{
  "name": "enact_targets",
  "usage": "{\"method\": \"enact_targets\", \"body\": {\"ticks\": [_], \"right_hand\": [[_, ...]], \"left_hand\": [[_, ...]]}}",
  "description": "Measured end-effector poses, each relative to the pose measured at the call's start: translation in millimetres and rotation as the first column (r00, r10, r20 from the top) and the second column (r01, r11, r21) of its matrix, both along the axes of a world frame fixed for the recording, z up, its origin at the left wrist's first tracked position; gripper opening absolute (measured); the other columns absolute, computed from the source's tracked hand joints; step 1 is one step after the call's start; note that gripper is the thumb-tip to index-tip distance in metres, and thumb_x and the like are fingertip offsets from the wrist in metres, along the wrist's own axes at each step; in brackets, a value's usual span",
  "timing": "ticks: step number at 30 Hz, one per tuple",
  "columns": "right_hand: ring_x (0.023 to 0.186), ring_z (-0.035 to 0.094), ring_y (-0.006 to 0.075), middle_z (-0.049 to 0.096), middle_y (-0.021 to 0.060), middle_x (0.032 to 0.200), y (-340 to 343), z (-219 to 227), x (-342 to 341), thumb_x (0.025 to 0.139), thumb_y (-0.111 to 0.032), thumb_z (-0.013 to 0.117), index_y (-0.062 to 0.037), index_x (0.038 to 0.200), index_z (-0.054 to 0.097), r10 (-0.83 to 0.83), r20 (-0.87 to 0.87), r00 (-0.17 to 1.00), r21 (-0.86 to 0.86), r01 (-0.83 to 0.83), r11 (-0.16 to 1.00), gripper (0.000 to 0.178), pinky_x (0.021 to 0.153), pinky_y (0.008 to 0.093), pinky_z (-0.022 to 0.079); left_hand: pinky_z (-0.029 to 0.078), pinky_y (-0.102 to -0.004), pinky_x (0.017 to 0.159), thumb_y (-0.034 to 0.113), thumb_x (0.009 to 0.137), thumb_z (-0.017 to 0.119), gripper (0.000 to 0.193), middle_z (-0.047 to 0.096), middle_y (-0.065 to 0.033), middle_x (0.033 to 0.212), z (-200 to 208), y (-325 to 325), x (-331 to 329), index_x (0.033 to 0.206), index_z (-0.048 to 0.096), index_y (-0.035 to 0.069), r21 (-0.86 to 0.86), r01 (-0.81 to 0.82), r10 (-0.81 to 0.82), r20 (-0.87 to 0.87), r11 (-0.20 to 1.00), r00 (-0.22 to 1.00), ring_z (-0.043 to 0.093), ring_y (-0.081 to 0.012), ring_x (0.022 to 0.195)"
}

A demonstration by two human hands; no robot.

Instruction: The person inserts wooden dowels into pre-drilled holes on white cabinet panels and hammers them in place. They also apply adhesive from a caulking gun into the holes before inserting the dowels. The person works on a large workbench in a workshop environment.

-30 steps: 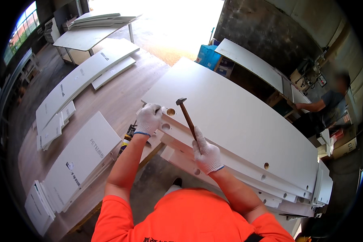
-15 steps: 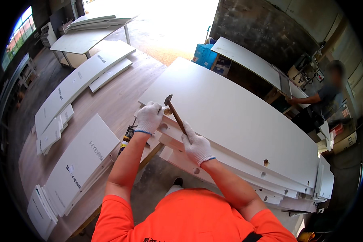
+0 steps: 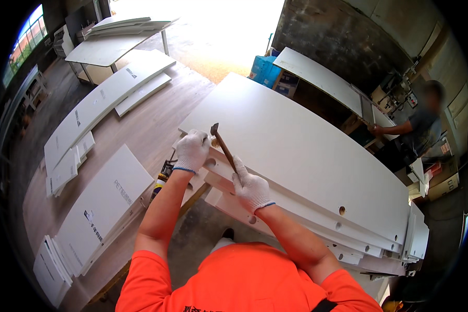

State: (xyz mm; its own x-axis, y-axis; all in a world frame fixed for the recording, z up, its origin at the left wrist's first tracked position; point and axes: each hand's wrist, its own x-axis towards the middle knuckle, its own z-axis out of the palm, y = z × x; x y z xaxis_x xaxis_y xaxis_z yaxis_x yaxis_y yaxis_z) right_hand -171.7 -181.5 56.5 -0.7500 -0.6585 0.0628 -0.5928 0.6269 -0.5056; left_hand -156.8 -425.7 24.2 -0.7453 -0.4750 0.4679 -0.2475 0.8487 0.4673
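My right hand (image 3: pixel 252 191), in a white knit glove with a blue cuff, is wrapped round the wooden handle of a hammer (image 3: pixel 224 148). The hammer's head hangs just above the near-left edge of the top white panel (image 3: pixel 301 151). Close by, my left hand (image 3: pixel 192 151), gloved the same way, is closed at that panel's corner. Whatever its fingers pinch is hidden or too small to name. Right beside those fingertips is a round hole (image 3: pixel 214 142) in the panel, partly covered by hand and hammer. Another round hole (image 3: pixel 342 210) shows farther right along the edge.
More white panels with round holes lie stacked, stepped, under the top one. A black-and-yellow tool (image 3: pixel 163 179) lies by my left forearm. Printed white boards (image 3: pixel 106 208) cover the left table (image 3: pixel 156 114). A co-worker (image 3: pixel 418 125) stands at a far-right bench.
The hammer and my right hand have shifted slightly left, and the hammer's head now covers more of the hole's surroundings. My left hand stays closed in about the same place.
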Motion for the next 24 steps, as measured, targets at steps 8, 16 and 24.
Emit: {"method": "enact_targets", "body": {"ticks": [8, 16, 24], "right_hand": [[0.069, 0.073, 0.0409, 0.073, 0.0192, 0.077, 0, -9, -8, 0.107, -0.033, 0.059, -0.0136, 0.158, 0.050, 0.055, -0.087, 0.995, -0.126, -0.065, 0.990, 0.056, 0.063, 0.0543, 0.056], [0.075, 0.073, 0.0439, 0.075, 0.0207, 0.084, 0, 1, -6, 0.107, -0.031, 0.058, -0.0120, 0.143, 0.059, -0.007, 0.091, 0.996, -0.027, 0.009, 1.000, 0.040, 0.069, 0.0559, 0.056], [0.065, 0.068, 0.0342, 0.067, 0.0169, 0.074, 151, 24, 10, 0.098, -0.037, 0.073, -0.0067, 0.091, 0.067, -0.256, 0.261, 0.931, -0.172, 0.306, 0.936, 0.032, 0.064, 0.0464, 0.055]], "left_hand": [[0.058, -0.0467, 0.084, 0.021, 0.099, 0.072, 0.015, 0.075, -0.0180, 0.101, -14, -27, 8, 0.104, 0.075, 0.007, 0.311, -0.158, 0.239, -0.242, 0.937, 0.941, 0.074, -0.0371, 0.092], [0.055, -0.0484, 0.092, 0.025, 0.102, 0.069, 0.018, 0.075, -0.0184, 0.103, -31, -58, -18, 0.106, 0.071, 0.007, 0.273, -0.347, 0.408, -0.210, 0.897, 0.889, 0.073, -0.0389, 0.102], [0.050, -0.0335, 0.075, 0.024, 0.101, 0.066, 0.029, 0.067, -0.0032, 0.091, -89, -218, -46, 0.114, 0.072, -0.002, 0.642, -0.091, 0.107, 0.015, 0.761, 0.994, 0.059, -0.0136, 0.083]]}}
